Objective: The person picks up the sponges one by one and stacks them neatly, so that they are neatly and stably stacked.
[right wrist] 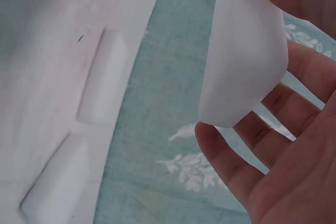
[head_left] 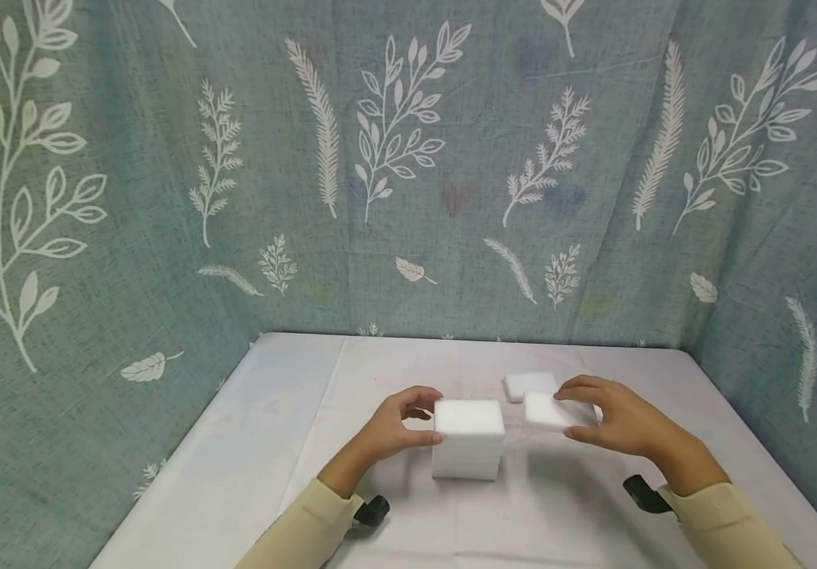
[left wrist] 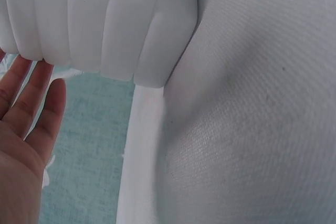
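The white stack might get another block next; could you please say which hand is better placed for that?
Probably the right hand: it grips a lifted white block beside the stack. The left hand holds no loose block and touches the stack's left side.

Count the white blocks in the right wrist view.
3: one block in the right hand, a second block and third block on the table; others may be hidden.

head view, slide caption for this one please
Left grip touches a stack of white blocks; right grip holds another white block above the table.
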`<action>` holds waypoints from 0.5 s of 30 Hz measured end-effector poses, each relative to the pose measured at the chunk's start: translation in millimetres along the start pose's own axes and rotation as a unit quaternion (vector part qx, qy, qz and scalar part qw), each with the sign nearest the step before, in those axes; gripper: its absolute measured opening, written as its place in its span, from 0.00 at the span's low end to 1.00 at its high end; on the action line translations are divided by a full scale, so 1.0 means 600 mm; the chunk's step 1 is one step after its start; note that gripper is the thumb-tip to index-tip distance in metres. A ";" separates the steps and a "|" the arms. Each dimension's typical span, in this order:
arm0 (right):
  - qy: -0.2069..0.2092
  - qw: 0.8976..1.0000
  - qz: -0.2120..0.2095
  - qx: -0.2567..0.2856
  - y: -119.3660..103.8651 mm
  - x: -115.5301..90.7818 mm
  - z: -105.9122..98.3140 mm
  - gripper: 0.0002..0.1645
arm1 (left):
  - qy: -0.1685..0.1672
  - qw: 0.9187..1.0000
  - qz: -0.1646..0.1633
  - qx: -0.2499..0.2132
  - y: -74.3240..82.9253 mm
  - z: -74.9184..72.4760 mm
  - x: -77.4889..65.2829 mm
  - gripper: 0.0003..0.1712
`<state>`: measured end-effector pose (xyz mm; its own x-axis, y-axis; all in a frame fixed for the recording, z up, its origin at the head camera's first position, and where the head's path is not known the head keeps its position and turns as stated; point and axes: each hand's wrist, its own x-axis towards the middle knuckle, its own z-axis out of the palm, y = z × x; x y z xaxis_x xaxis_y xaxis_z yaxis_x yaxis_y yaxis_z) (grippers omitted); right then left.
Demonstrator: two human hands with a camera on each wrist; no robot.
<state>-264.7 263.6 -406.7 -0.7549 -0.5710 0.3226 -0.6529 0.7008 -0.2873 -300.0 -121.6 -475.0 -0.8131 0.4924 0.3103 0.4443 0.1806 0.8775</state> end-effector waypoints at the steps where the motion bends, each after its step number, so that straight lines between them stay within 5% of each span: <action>1: 0.000 1.000 -0.001 0.001 -0.002 0.003 0.001 0.26 | 0.000 1.000 -0.001 0.000 0.001 0.000 -0.001 0.34; 15: 0.017 0.999 -0.034 0.014 -0.017 0.035 0.002 0.25 | 0.004 1.000 0.007 0.011 0.001 0.001 0.000 0.34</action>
<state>-273.8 244.0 -398.2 -0.7058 -0.6021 0.3734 -0.7051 0.6478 -0.2884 -299.6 -120.9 -474.4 -0.8098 0.4884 0.3252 0.4636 0.1926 0.8649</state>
